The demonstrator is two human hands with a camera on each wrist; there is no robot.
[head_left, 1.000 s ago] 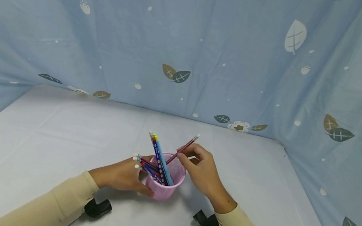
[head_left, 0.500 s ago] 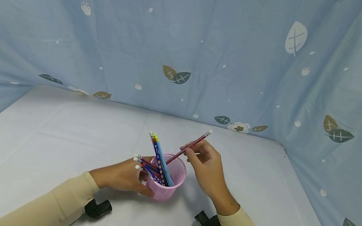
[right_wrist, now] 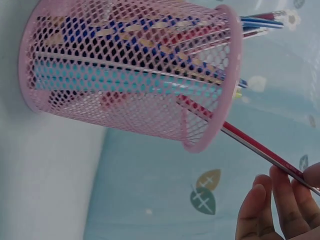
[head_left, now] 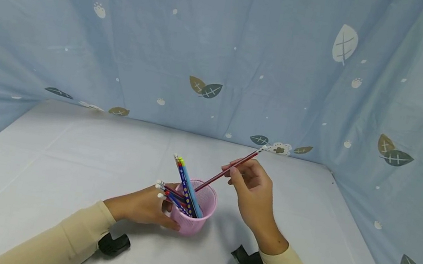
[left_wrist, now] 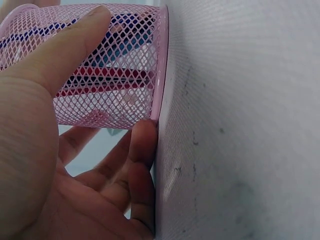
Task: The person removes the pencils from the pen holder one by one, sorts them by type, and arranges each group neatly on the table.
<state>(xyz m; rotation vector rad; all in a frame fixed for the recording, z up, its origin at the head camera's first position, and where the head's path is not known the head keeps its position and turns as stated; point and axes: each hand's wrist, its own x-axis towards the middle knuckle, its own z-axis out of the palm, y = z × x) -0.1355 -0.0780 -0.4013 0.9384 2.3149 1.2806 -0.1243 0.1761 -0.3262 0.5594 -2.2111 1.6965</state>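
A pink mesh pencil cup (head_left: 191,226) stands upright on the white table. My left hand (head_left: 142,204) holds it from the left side, thumb across the front wall and fingers behind; in the left wrist view the lower fingers lie near the cup's base. Pinched between thumb and fingers of my right hand (head_left: 255,196) is a red pencil (head_left: 212,180), slanting up to the right. Its lower end is still inside the rim, as the right wrist view shows. Several other pencils lean in the cup, among them blue dotted ones (head_left: 186,188) and a light blue one (head_left: 194,196).
The white table (head_left: 87,154) spreads around the cup. Behind and to the right hangs a blue leaf-print cloth (head_left: 146,48). A black piece (head_left: 114,244) sits by the left cuff, another black piece (head_left: 251,262) by the right cuff.
My right hand has moved up and to the right, drawing the red pencil farther out of the cup. The left hand and the cup stay in place.
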